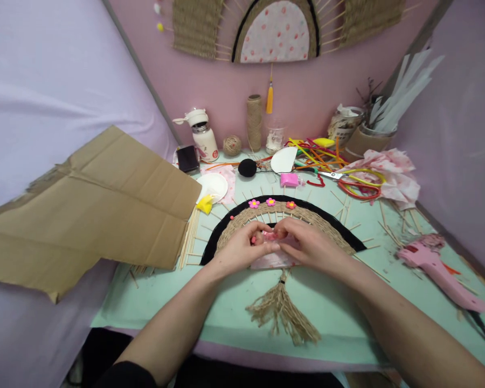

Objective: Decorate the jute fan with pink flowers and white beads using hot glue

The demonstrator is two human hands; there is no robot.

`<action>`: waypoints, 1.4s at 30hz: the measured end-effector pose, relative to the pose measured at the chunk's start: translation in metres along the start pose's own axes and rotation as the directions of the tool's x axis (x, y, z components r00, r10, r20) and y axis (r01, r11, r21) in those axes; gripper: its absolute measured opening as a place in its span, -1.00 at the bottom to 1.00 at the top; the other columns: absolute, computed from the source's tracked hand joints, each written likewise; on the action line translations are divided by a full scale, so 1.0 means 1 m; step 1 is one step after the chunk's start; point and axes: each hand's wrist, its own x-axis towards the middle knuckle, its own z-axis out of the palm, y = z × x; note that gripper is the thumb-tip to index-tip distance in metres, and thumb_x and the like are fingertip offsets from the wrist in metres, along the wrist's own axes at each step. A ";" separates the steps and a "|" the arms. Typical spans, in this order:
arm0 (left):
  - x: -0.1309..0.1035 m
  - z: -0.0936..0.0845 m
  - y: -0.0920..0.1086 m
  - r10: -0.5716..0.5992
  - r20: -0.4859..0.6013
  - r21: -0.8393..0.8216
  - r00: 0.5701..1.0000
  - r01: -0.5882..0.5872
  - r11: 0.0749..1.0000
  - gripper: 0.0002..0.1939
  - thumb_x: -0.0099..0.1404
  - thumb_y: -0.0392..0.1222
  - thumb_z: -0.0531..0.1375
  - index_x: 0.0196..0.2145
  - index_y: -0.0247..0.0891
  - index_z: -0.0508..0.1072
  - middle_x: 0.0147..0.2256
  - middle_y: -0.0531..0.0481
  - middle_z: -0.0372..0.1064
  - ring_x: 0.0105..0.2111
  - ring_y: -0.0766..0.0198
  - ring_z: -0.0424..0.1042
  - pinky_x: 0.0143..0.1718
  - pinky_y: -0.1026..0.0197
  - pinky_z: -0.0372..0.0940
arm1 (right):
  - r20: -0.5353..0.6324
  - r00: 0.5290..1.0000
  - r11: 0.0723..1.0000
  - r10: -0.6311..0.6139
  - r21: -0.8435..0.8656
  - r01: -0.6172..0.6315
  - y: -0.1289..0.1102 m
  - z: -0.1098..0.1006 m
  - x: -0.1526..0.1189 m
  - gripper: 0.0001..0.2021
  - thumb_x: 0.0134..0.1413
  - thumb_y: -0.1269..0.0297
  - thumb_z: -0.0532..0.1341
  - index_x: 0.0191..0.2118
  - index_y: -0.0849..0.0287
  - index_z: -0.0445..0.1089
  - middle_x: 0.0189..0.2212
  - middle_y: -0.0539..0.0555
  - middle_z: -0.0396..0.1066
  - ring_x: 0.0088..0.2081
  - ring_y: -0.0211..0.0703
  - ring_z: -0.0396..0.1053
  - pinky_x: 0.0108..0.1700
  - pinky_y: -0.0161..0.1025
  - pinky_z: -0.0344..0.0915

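Forearms point(178, 318) are stretched over the counter point(135, 302). Between the curled left hand point(242, 241) and right hand point(309, 242), equally near, a pink piece point(270, 235) is enclosed; whether either grips it cannot be told. Beneath, the fan point(327, 226) is laid with its long axis left to right. Beyond the right hand, white strips point(406, 89) are held in a tub point(367, 143).

Soft, dim, even light; edges slightly distorted.
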 end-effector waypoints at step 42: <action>-0.006 -0.032 0.020 0.033 -0.118 -0.960 0.992 -0.123 0.253 -0.28 0.31 0.35 -0.14 0.08 -0.29 0.32 0.14 -0.26 0.29 0.21 0.07 0.22 0.13 0.02 0.21 | 0.162 0.910 0.766 -0.382 -0.495 0.410 -0.045 0.012 0.055 -0.27 0.01 -0.12 0.28 0.28 0.03 0.22 0.37 0.23 -0.03 0.36 0.32 -0.18 0.26 0.39 -0.14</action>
